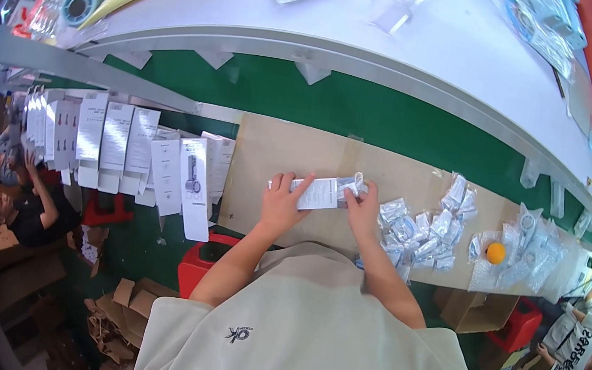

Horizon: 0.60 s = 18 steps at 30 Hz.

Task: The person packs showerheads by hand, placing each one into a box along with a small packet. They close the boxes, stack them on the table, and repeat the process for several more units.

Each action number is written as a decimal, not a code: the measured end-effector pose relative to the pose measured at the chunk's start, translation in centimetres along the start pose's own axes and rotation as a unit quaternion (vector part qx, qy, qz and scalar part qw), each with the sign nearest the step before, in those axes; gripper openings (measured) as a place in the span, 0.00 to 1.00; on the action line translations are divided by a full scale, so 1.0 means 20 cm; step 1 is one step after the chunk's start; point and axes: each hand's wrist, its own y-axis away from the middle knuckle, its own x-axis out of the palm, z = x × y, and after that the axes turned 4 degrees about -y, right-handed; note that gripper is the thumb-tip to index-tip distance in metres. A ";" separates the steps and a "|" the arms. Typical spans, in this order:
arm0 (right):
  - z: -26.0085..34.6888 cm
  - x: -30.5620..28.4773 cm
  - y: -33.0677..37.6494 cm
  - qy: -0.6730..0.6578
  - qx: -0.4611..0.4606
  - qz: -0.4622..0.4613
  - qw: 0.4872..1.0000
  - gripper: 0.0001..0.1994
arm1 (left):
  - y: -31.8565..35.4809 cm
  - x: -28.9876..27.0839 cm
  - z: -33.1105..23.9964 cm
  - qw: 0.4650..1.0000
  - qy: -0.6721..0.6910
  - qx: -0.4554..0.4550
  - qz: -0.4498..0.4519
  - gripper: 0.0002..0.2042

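Note:
My left hand [282, 204] is closed around the left part of a small white box [320, 195] with printing on it, held above the brown work surface [271, 147]. At the box's right end, my right hand [363, 209] grips a clear-bagged grey and white piece [352, 183] with a pale loop. Part of this piece seems to sit inside the box's end, but my fingers hide how far. Just right of my right hand lies a pile of small silvery plastic packets [423, 231].
Rows of tall white boxes [115, 139] stand at the left. An orange ball [495, 252] rests among bubble-wrapped items [528, 246] at the right. A white shelf [375, 63] runs overhead, with tools and bags on it. Red stools [201, 266] and cartons stand below; other people sit at both sides.

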 end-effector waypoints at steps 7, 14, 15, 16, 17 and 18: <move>-0.02 0.02 -0.06 0.129 -0.057 0.176 0.974 0.14 | -0.02 -0.05 -0.03 0.995 0.084 -0.051 0.023 0.43; 0.79 -0.20 -0.51 0.512 -0.394 -0.052 0.762 0.11 | 0.14 -0.49 0.50 0.942 -0.011 -0.221 -0.251 0.41; 0.85 -0.24 -0.63 0.542 -0.442 -0.074 0.711 0.11 | 0.20 -0.52 0.63 0.920 -0.038 -0.261 -0.290 0.42; 0.91 -0.30 -0.75 0.568 -0.488 -0.098 0.655 0.12 | 0.23 -0.56 0.72 0.919 -0.040 -0.262 -0.293 0.42; 0.90 -0.40 -0.89 0.566 -0.491 -0.101 0.654 0.12 | 0.26 -0.61 0.80 0.919 -0.044 -0.278 -0.275 0.43; 0.86 -0.49 -1.03 0.604 -0.488 -0.121 0.618 0.13 | 0.26 -0.62 0.85 0.919 -0.047 -0.293 -0.257 0.45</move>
